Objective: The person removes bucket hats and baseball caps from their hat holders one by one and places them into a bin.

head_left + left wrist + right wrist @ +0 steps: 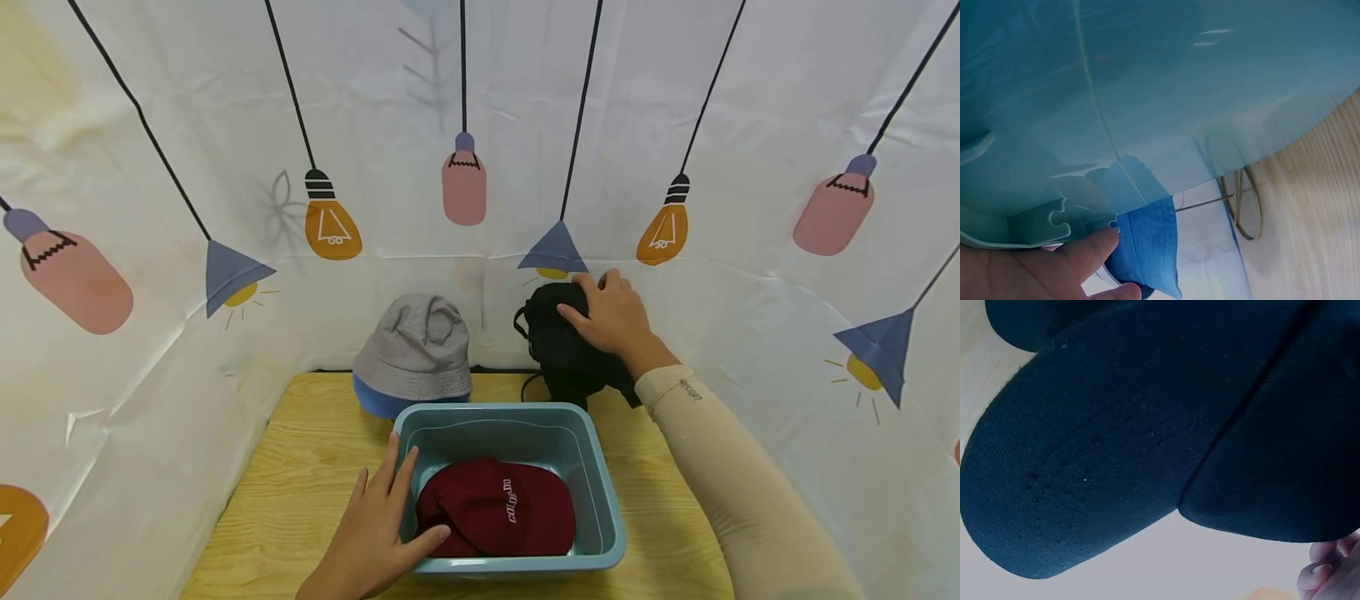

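At the back right of the table, my right hand (617, 317) grips the top of a black cap (555, 342). Close up in the right wrist view, the cap's curved brim (1054, 487) fills much of the picture, with fingertips (1322, 575) at its edge. My left hand (367, 521) rests on the left rim of a blue-green plastic basin (611, 500), fingers spread and fairly straight. Inside the basin lies a dark red cap (536, 508) with white lettering. The left wrist view shows the basin's outer wall (1179, 81) and fingers (1094, 250) beneath its rim.
Behind the basin's left side, a grey bucket hat (416, 350) sits over a blue brim (382, 402). Another dark piece (1016, 322) shows behind the black cap. A white printed sheet (405, 208) surrounds the wooden table (277, 483) at the back and sides.
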{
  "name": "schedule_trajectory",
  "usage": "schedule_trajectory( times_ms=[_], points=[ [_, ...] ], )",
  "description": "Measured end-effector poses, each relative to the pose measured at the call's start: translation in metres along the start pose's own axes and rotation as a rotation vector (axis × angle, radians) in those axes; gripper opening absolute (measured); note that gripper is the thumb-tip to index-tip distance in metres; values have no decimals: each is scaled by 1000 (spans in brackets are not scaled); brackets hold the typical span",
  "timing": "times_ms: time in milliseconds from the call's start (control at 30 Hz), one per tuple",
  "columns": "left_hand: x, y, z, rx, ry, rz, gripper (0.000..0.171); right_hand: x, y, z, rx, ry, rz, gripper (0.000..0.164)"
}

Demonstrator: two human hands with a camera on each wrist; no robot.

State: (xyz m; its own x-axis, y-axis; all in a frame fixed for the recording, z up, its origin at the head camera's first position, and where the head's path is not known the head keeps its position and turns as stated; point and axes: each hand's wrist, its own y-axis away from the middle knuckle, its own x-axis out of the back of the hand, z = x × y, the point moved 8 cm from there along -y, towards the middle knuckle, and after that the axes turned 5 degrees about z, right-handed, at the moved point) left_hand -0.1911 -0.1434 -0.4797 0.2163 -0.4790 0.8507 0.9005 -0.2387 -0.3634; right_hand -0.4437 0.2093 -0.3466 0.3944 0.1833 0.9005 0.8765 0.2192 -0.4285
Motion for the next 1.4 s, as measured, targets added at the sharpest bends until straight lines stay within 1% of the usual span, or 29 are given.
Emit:
schedule_trajectory(
  times_ms=[267,433,567,833,1133,1400],
  points=[
    [-1,0,0,2,5,-4,103,11,-1,0,-12,-10,18,79],
    [-1,0,0,3,3,-3,102,20,0,1,-16,-18,49,78],
    [-2,0,0,4,3,-4,102,29,1,-3,2,-21,77,76],
    [-2,0,0,11,3,-13,102,45,8,-17,57,-28,125,72],
    [0,0,1,13,8,-14,102,57,20,-34,120,-43,160,67],
    [-1,0,0,12,5,-9,102,69,34,-51,142,-90,176,64]
  ],
)
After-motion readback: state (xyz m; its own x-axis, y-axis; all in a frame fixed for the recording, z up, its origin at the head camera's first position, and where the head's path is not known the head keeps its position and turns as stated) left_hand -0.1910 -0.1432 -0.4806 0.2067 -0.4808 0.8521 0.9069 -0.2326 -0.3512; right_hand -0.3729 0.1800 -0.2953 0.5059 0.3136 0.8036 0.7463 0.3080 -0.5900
